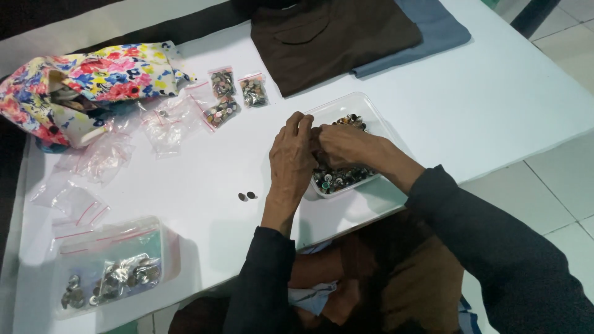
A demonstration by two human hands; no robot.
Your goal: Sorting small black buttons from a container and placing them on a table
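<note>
Lower left: clear box [111, 272] of metal bits. Upper left: floral bag [86, 80]. Centre: two buttons [247, 196] lay loose. Left hand [291, 158] and right hand [343, 145] met, fingers curled over button tub [377, 120]; grip contents hidden, can't tell.

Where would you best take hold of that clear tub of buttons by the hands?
Grip the clear tub by its far rim, coming from the table's open right side. Its walls are low and upright, and both the left hand and right hand crowd the near half.
</note>
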